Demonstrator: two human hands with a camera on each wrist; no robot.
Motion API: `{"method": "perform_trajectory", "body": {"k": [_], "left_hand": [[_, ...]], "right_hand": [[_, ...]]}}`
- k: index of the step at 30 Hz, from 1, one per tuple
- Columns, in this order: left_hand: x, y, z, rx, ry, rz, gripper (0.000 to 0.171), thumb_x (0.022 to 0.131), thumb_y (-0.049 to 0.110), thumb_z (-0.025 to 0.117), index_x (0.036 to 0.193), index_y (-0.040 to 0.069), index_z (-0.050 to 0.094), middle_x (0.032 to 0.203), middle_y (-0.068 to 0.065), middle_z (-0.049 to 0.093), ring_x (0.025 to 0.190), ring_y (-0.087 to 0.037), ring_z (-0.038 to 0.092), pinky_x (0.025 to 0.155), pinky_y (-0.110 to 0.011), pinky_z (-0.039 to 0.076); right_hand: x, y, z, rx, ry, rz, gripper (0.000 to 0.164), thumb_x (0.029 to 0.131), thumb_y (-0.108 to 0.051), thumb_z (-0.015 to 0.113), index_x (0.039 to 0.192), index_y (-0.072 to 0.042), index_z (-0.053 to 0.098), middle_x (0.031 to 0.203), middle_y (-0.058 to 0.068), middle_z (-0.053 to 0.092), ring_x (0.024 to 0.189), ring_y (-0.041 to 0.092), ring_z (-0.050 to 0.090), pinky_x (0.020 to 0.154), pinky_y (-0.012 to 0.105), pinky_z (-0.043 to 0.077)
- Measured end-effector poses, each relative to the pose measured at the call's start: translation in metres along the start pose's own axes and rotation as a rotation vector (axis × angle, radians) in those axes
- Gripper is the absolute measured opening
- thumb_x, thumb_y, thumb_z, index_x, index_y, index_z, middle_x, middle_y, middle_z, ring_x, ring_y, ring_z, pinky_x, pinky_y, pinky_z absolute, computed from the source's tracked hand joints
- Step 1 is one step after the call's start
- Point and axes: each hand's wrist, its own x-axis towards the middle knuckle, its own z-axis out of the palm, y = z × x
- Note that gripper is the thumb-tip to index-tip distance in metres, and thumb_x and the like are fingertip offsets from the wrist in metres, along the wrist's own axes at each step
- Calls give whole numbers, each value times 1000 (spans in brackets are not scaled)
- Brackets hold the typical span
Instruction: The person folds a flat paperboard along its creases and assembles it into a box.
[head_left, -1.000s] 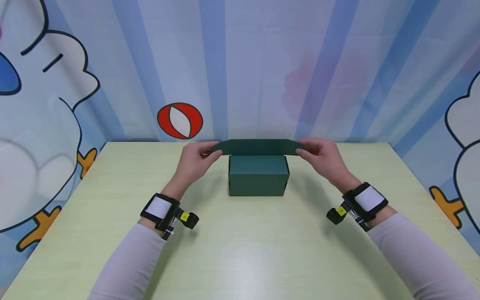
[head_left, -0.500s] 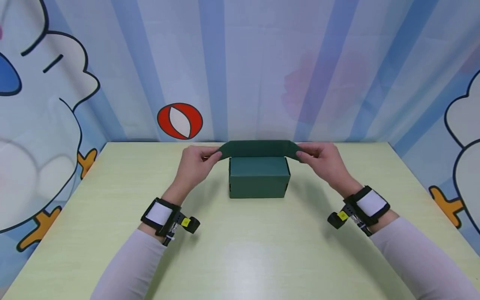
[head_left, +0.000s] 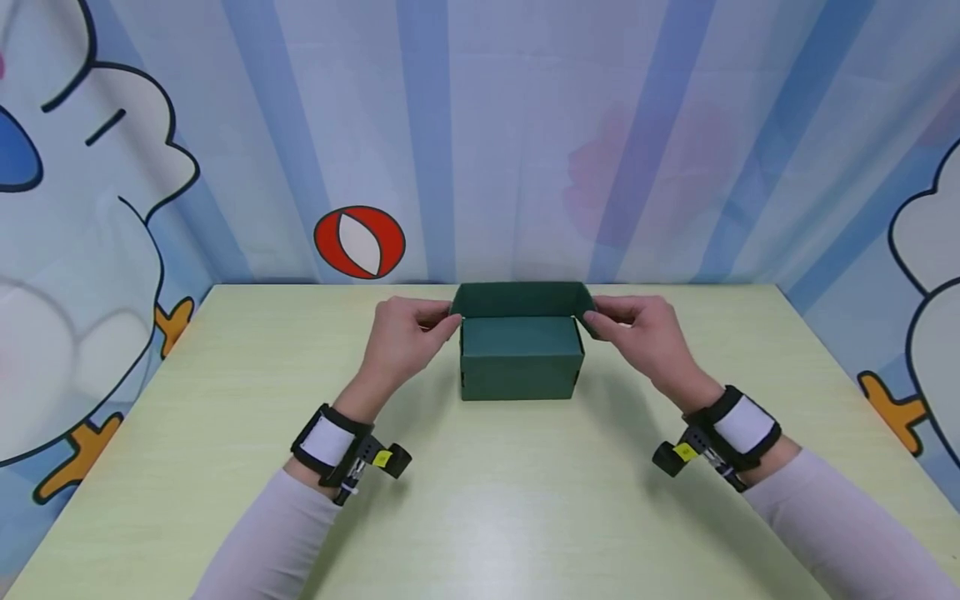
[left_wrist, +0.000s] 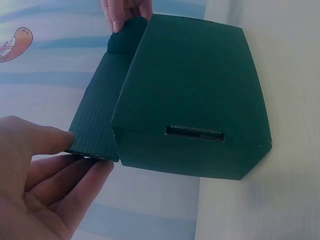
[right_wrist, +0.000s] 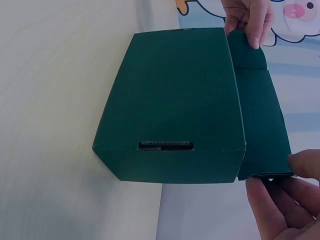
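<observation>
A dark green cardboard box (head_left: pixel 517 379) stands on the table, its lid flap (head_left: pixel 517 298) raised along the back edge. At the flap's left end my left hand (head_left: pixel 408 337) pinches the side tab between thumb and fingers. My right hand (head_left: pixel 645 333) does the same with the right-hand tab (head_left: pixel 588 321). Seen from the left wrist, the flap (left_wrist: pixel 95 100) projects beyond the box, with the thumb on its inner face and fingers beneath. A narrow slot (right_wrist: pixel 165 146) shows along one box edge in the right wrist view. The inside of the box is hidden.
The pale wooden table (head_left: pixel 495 500) reaches back to a striped blue curtain (head_left: pixel 510 142) with cartoon prints. Black straps (head_left: pixel 330 446) hold a small camera on each wrist.
Both hands have moved inward, folding the side tabs from nearly straight out to bent toward the box. The box has shifted very slightly toward me.
</observation>
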Motion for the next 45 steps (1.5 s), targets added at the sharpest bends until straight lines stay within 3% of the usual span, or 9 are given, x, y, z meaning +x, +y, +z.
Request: {"method": "perform_trajectory", "body": {"k": [7, 10, 18, 26, 35, 45], "left_hand": [[-2, 6, 3, -18, 8, -32, 30, 94, 28, 68, 118, 11, 74, 100, -8, 78, 86, -20, 73, 74, -32, 60], [-2, 8, 4, -29, 8, -57, 31, 93, 29, 69, 118, 11, 74, 100, -9, 78, 85, -20, 74, 74, -33, 61], [-1, 11, 6, -55, 9, -126, 36, 91, 34, 71, 118, 11, 73, 101, -9, 78, 85, -20, 76, 75, -35, 61], [-1, 13, 6, -59, -12, -135, 47, 89, 34, 74, 130, 13, 66, 102, -9, 78, 93, -23, 75, 73, -33, 57], [-2, 11, 3, -82, -47, -140, 53, 86, 28, 78, 135, 17, 62, 103, -9, 78, 95, -22, 75, 78, -37, 61], [-6, 8, 2, -72, -78, -131, 56, 81, 19, 82, 134, 16, 64, 106, -9, 77, 95, -21, 75, 83, -36, 61]], "right_hand": [[-4, -7, 2, 24, 16, 25, 39, 99, -29, 60, 132, -7, 64, 128, 15, 68, 90, 15, 75, 84, 27, 60], [-5, -9, 3, 22, 23, 35, 38, 100, -27, 59, 132, -7, 64, 127, 15, 68, 92, 19, 75, 84, 28, 60], [-6, -9, 5, 4, 24, 15, 40, 98, -29, 62, 131, -6, 64, 122, 15, 71, 92, 22, 76, 81, 25, 60], [-6, -9, 6, 7, 26, 16, 39, 96, -27, 66, 128, -6, 67, 118, 14, 73, 88, 16, 76, 79, 22, 60], [-9, -9, 6, 9, 12, 7, 50, 95, -21, 67, 142, -11, 54, 118, 18, 72, 93, 27, 76, 88, 40, 58], [-13, -1, 9, 9, 29, -66, 46, 90, -16, 72, 135, -11, 62, 115, 16, 73, 102, 27, 73, 82, 25, 60]]}}
